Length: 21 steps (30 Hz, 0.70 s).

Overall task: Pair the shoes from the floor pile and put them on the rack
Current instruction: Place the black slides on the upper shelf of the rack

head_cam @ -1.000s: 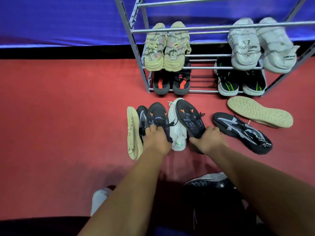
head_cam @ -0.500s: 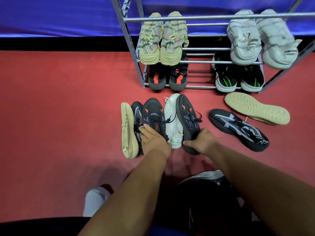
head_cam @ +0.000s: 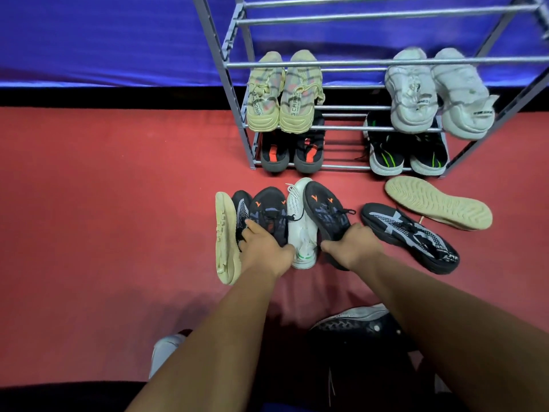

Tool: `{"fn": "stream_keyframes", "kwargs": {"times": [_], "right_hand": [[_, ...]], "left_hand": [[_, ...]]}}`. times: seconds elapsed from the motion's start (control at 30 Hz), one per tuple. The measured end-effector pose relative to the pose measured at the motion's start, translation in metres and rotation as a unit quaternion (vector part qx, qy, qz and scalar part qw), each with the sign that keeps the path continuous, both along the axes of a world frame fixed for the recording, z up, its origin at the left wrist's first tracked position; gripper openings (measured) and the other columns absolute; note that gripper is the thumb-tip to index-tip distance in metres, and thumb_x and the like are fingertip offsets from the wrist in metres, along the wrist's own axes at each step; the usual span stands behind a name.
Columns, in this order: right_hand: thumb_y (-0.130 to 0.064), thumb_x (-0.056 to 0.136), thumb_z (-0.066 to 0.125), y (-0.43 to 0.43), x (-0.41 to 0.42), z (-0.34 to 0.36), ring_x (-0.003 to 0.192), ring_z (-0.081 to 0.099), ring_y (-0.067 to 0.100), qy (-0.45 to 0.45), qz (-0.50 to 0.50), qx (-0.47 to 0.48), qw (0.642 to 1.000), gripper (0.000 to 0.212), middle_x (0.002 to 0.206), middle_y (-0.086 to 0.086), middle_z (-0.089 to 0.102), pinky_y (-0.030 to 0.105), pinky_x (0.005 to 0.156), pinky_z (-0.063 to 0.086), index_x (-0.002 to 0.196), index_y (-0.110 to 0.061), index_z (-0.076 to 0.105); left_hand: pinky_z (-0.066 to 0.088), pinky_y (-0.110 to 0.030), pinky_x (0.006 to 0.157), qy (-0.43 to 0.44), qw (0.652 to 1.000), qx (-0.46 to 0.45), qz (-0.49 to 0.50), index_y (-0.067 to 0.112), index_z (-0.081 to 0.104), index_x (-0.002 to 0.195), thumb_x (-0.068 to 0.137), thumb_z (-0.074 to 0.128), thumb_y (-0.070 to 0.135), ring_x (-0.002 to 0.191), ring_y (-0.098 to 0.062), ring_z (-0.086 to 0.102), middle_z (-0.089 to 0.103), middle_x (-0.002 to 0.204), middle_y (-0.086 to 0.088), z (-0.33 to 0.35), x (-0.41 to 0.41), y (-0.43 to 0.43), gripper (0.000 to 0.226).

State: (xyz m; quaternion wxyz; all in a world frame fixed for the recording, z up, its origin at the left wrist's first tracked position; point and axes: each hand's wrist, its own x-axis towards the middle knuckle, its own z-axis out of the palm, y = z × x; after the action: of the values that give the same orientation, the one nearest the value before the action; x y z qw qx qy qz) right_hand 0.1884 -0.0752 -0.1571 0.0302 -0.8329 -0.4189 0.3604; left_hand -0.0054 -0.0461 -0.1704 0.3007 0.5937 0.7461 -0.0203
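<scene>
Left hand (head_cam: pixel 264 251) grip clenched on left black orange-marked shoe (head_cam: pixel 267 212), right hand (head_cam: pixel 353 246) grip grasping its mate (head_cam: pixel 323 212), white shoe (head_cam: pixel 300 224) wedged between, rack (head_cam: pixel 341 65) behind, red floor (head_cam: pixel 118 203).

The place looked like a staged indoor corner, though whether in a home or a studio could not be told. A red carpeted floor (head_cam: pixel 104 218) ran up to a black strip at the base of a blue cloth backdrop (head_cam: pixel 104 37). A light metal shoe rack (head_cam: pixel 341 65) stood against that cloth, with pairs of worn trainers on its lower bars, and loose shoes lay on the carpet before it.
</scene>
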Motion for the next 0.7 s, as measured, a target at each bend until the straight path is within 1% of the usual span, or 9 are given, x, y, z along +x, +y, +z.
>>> {"fn": "stream_keyframes", "kwargs": {"times": [0.03,0.13,0.27,0.4,0.5,0.53,0.6,0.63,0.7], "right_hand": [[-0.056,0.076,0.075,0.003,-0.001,0.010,0.087,0.063,0.031,0.000,0.006,-0.001,1.000,0.048,0.088,0.009,0.064,0.032,0.079,0.054,0.082,-0.012,0.058],[-0.070,0.055,0.060,0.018,-0.001,0.042,0.090,0.068,0.034,-0.042,0.049,-0.007,0.998,0.066,0.093,0.008,0.070,0.035,0.078,0.058,0.091,-0.015,0.068],[-0.069,0.062,0.054,0.047,0.005,0.109,0.085,0.062,0.033,-0.090,0.158,-0.019,0.983,0.057,0.080,0.001,0.059,0.032,0.075,0.054,0.087,-0.018,0.064],[-0.062,0.065,0.059,0.066,0.007,0.189,0.091,0.065,0.034,-0.123,0.205,0.006,0.971,0.046,0.076,0.003,0.055,0.035,0.085,0.058,0.069,-0.017,0.054],[-0.062,0.067,0.058,0.073,0.009,0.241,0.086,0.064,0.034,-0.132,0.217,0.046,0.966,0.046,0.074,0.004,0.057,0.036,0.082,0.058,0.066,-0.017,0.054],[-0.061,0.069,0.061,0.073,0.011,0.255,0.083,0.064,0.033,-0.137,0.212,0.063,0.966,0.045,0.072,0.004,0.058,0.034,0.078,0.058,0.066,-0.017,0.056],[-0.059,0.070,0.067,0.073,0.018,0.277,0.080,0.064,0.032,-0.138,0.190,0.101,0.967,0.043,0.071,0.003,0.059,0.033,0.072,0.055,0.068,-0.017,0.058],[-0.060,0.070,0.068,0.071,0.021,0.285,0.081,0.063,0.032,-0.133,0.174,0.119,0.968,0.044,0.073,0.003,0.059,0.033,0.071,0.054,0.069,-0.017,0.059],[-0.059,0.071,0.069,0.067,0.029,0.296,0.080,0.063,0.032,-0.121,0.145,0.157,0.969,0.044,0.076,0.005,0.063,0.033,0.068,0.053,0.073,-0.016,0.063]], "left_hand": [[0.035,-0.049,0.117,-0.009,1.000,0.002,0.008,0.000,-0.008,0.163,0.082,0.064,0.053,0.146,-0.041,0.028,0.019,0.163,-0.019,0.007,-0.002,0.000,0.121],[0.034,-0.047,0.119,-0.020,0.999,0.011,0.022,0.001,0.005,0.162,0.079,0.065,0.052,0.147,-0.039,0.032,0.025,0.163,-0.020,0.035,-0.005,0.002,0.115],[0.044,-0.047,0.110,-0.047,0.999,0.016,-0.003,0.004,0.028,0.151,0.070,0.065,0.055,0.132,-0.040,0.048,0.041,0.148,-0.016,0.093,-0.007,0.018,0.103],[0.048,-0.043,0.104,-0.059,0.995,0.042,-0.070,0.005,0.036,0.145,0.071,0.069,0.053,0.126,-0.038,0.052,0.045,0.139,-0.015,0.159,-0.009,0.040,0.094],[0.047,-0.038,0.099,-0.055,0.990,0.053,-0.122,0.006,0.038,0.143,0.073,0.072,0.046,0.124,-0.034,0.053,0.048,0.134,-0.014,0.211,-0.013,0.061,0.087],[0.049,-0.035,0.094,-0.055,0.986,0.059,-0.143,0.006,0.044,0.137,0.073,0.072,0.044,0.119,-0.033,0.057,0.053,0.130,-0.015,0.230,-0.014,0.068,0.080],[0.052,-0.030,0.076,-0.069,0.980,0.075,-0.171,0.013,0.055,0.111,0.071,0.072,0.038,0.099,-0.029,0.066,0.064,0.113,-0.015,0.267,-0.018,0.080,0.050],[0.051,-0.028,0.068,-0.073,0.977,0.081,-0.181,0.016,0.055,0.100,0.070,0.072,0.037,0.089,-0.027,0.067,0.067,0.105,-0.013,0.283,-0.021,0.086,0.040],[0.051,-0.030,0.060,-0.079,0.975,0.089,-0.188,0.019,0.053,0.094,0.074,0.072,0.034,0.079,-0.025,0.067,0.068,0.095,-0.010,0.314,-0.025,0.092,0.032]]}}
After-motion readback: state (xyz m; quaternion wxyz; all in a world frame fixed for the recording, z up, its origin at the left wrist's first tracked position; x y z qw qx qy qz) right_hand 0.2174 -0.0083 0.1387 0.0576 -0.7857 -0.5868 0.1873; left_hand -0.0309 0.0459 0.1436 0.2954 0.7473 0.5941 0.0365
